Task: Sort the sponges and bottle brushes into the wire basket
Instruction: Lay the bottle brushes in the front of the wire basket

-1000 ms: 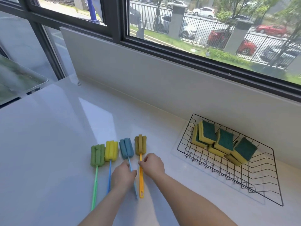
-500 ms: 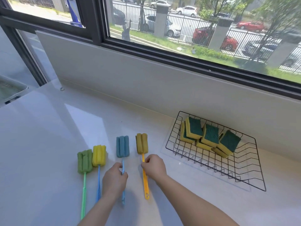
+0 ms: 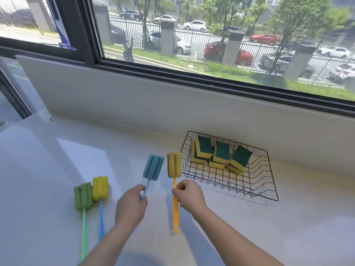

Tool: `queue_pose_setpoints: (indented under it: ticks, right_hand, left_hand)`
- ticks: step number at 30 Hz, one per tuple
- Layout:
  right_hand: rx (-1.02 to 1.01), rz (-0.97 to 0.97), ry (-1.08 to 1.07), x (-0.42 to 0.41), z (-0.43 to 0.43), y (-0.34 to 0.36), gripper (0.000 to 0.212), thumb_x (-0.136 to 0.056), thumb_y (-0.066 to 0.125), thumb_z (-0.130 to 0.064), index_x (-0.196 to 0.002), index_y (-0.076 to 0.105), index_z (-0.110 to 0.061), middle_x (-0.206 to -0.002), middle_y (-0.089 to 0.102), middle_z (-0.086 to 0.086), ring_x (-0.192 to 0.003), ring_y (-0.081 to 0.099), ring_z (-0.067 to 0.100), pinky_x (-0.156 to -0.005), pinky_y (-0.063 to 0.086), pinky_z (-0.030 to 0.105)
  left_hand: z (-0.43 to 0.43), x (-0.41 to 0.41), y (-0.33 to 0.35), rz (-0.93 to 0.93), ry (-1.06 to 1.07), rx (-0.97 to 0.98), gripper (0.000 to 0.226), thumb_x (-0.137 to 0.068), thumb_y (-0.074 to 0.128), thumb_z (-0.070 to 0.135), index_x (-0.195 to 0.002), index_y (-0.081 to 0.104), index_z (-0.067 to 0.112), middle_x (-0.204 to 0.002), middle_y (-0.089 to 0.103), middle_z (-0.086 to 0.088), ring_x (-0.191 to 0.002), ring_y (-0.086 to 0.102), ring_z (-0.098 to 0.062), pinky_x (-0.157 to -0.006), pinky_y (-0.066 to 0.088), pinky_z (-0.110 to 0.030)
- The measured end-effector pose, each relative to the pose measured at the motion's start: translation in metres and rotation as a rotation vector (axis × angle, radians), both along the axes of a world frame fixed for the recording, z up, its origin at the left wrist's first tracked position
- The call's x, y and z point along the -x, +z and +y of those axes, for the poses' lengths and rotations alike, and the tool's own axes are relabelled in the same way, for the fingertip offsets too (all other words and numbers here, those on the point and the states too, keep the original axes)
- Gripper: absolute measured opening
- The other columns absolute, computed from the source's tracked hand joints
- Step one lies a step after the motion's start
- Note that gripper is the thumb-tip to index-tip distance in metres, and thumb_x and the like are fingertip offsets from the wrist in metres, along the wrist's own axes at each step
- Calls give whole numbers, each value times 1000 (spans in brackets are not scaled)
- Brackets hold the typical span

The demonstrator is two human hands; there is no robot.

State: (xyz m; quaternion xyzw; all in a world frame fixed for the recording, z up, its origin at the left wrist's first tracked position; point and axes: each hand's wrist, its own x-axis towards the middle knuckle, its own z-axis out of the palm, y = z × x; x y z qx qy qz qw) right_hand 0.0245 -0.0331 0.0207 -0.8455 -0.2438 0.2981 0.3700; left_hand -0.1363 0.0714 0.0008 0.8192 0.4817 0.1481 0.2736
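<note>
Where the left hand [image 3: 130, 206] grips, the blue brush [image 3: 153, 167] handle hides.

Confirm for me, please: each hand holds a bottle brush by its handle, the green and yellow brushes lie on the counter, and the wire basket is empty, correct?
Not quite: the head view shows the wire basket already holds several sponges. The rest stands: the left hand grips the blue brush, the right hand the orange-handled brush, and the green brush and yellow brush lie on the counter.

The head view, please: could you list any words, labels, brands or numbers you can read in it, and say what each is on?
None can be read.
Bottle brushes, sponges, wire basket: no print visible.
Cars outside the window: plates too small and blurred to read.
</note>
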Motion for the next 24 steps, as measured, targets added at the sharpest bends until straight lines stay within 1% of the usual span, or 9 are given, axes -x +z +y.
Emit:
queue_pose_setpoints:
  ticks: [6, 9, 12, 14, 16, 18, 21, 24]
  right_hand:
    - [-65, -17, -140, -30, -49, 20, 15, -83, 69, -29, -77, 68, -16, -80, 70, 6, -79, 70, 28, -74, 61, 52]
    - [-100, -14, -211, -49, -74, 29, 15, -83, 70, -27, -76, 67, -14, -80, 71, 10, -79, 70, 31, -74, 60, 54]
    - [-124, -11, -279, -68, -97, 36, 13, -85, 70, -26, -79, 68, -15, -81, 72, 10, -78, 71, 31, -75, 60, 53]
    - [-139, -9, -320, -79, -111, 39, 12, -87, 70, -25, -77, 68, -18, -79, 71, 8, -75, 72, 29, -73, 62, 50]
    - [-154, -9, -351, -90, -123, 40, 13, -87, 70, -23, -76, 68, -17, -77, 72, 9, -71, 71, 27, -70, 62, 48]
    - [-175, 5, -384, -101, -134, 41, 12, -88, 70, -21, -77, 69, -16, -76, 71, 9, -68, 68, 22, -65, 62, 42]
    - [-198, 25, -428, -118, -149, 39, 11, -89, 70, -21, -79, 69, -14, -71, 68, 3, -66, 65, 18, -59, 59, 33]
    - [-217, 41, -460, -135, -161, 35, 11, -89, 70, -21, -80, 70, -14, -70, 67, 2, -65, 65, 16, -56, 57, 27]
  left_hand:
    - [-15, -37, 17, 25, -127, -60, 25, -91, 53, 17, -111, 61, 29, -79, 58, 6, -67, 56, -13, -58, 44, -31]
    - [-23, -60, 22, 44, -192, -89, 25, -92, 52, 18, -112, 61, 29, -82, 59, 5, -70, 57, -14, -60, 48, -32]
    - [-27, -85, 27, 58, -248, -133, 28, -92, 51, 18, -116, 60, 30, -87, 59, 3, -74, 57, -18, -60, 46, -31]
    - [-28, -103, 32, 85, -287, -176, 30, -92, 49, 17, -115, 60, 32, -91, 60, 2, -79, 57, -21, -62, 46, -32]
    - [-27, -121, 36, 110, -326, -234, 29, -91, 48, 16, -111, 61, 32, -93, 60, 3, -80, 54, -22, -62, 44, -32]
    - [-27, -140, 39, 149, -370, -306, 29, -91, 47, 15, -108, 61, 34, -91, 59, 5, -79, 53, -22, -60, 41, -31]
    - [-26, -168, 42, 211, -451, -405, 31, -91, 47, 15, -110, 60, 36, -86, 58, 5, -80, 56, -22, -56, 44, -31]
    - [-26, -197, 40, 257, -542, -486, 34, -88, 50, 11, -109, 61, 35, -82, 52, 6, -79, 53, -21, -53, 39, -30]
